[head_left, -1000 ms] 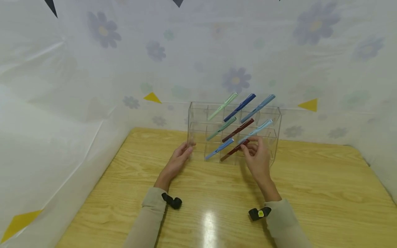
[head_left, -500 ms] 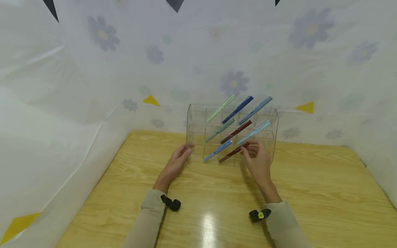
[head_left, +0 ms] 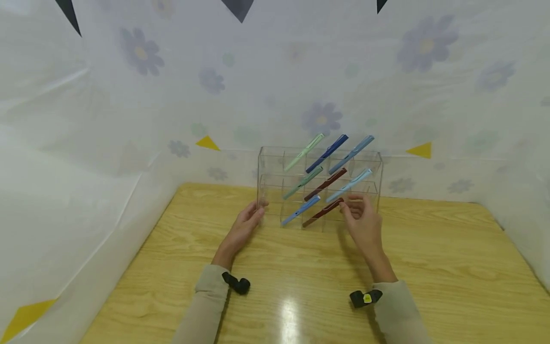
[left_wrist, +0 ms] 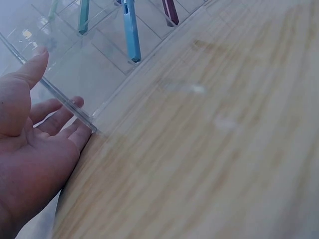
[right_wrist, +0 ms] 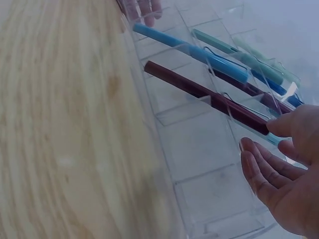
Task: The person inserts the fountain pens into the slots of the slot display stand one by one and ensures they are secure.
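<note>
A clear acrylic pen holder (head_left: 259,177) with tiered compartments stands on the table, several pens leaning in it. My left hand (head_left: 240,231) holds its left side wall; in the left wrist view the thumb and fingers lie on either side of the clear edge. My right hand (head_left: 364,227) is at the upper end of the front-row maroon pen (head_left: 322,213). In the right wrist view the thumb tip is by that pen's end, the other fingers apart from it. A blue pen (head_left: 301,210) leans left of it, a light blue pen (head_left: 349,185) behind.
Higher in the holder lean a green pen (head_left: 302,183), another maroon pen (head_left: 325,184), a pale green pen (head_left: 303,153), a dark blue pen (head_left: 327,154) and a grey-blue pen (head_left: 351,155). A flowered sheet (head_left: 266,71) hangs behind the wooden table (head_left: 429,248).
My right hand has let go of the front-row maroon pen and shifted slightly right, its fingers parting. The pen stays leaning in the holder. My left hand keeps its place.
</note>
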Demonstrator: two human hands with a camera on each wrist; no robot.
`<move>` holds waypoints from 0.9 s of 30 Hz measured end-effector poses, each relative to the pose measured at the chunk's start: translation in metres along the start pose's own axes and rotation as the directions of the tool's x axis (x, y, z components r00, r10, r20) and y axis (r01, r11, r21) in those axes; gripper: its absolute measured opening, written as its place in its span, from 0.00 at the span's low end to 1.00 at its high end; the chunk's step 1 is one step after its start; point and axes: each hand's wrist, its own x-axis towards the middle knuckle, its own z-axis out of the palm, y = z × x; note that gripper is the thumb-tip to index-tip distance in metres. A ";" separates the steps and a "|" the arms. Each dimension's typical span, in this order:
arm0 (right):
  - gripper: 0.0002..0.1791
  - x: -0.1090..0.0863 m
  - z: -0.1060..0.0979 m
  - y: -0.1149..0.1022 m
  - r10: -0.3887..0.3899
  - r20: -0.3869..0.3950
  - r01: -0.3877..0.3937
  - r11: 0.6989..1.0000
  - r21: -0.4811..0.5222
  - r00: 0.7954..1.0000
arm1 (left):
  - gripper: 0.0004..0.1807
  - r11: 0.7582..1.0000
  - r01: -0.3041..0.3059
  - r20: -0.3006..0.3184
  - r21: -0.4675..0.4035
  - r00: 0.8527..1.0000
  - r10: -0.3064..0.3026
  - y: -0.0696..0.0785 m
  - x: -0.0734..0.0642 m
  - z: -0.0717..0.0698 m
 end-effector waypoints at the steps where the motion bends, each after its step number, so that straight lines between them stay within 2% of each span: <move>1: 0.15 0.000 -0.003 0.000 0.000 -0.004 0.000 1.000 -0.007 1.000 | 0.31 1.000 0.004 -0.003 -0.002 1.000 -0.004 0.000 0.000 0.000; 5: 0.13 0.004 -0.014 -0.002 -0.017 -0.016 0.016 1.000 -0.020 1.000 | 0.32 1.000 0.007 -0.001 -0.011 1.000 -0.007 -0.001 0.001 0.000; 9: 0.13 0.007 -0.029 -0.002 -0.031 -0.023 0.031 0.999 0.013 0.999 | 0.33 1.000 0.012 -0.002 -0.021 1.000 -0.012 -0.001 0.004 0.001; 13: 0.13 0.008 -0.043 0.002 -0.023 -0.038 0.025 0.999 0.048 0.999 | 0.33 0.998 0.020 -0.019 -0.059 1.000 -0.022 -0.002 0.008 0.000; 17: 0.13 0.005 -0.057 0.010 -0.018 -0.074 0.021 0.999 0.034 0.997 | 0.35 0.995 0.024 -0.052 -0.093 0.998 -0.029 -0.004 0.009 -0.005; 19: 0.12 0.002 -0.065 0.014 -0.024 -0.084 0.025 1.000 0.003 0.996 | 0.36 0.990 0.015 -0.061 -0.139 0.998 -0.024 -0.004 0.009 -0.010; 22: 0.13 0.001 -0.077 0.021 -0.044 -0.063 0.038 0.996 -0.083 0.997 | 0.38 0.988 -0.006 -0.075 -0.155 0.997 -0.005 -0.004 0.006 -0.023; 24: 0.15 0.002 -0.085 0.025 -0.049 -0.019 0.046 0.985 -0.164 0.999 | 0.38 0.994 -0.010 -0.081 -0.110 0.997 0.001 -0.002 0.003 -0.034; 27: 0.22 0.004 -0.099 0.032 -0.047 0.096 0.072 0.958 -0.277 0.994 | 0.38 1.000 0.010 -0.096 0.027 0.995 -0.008 0.005 -0.001 -0.051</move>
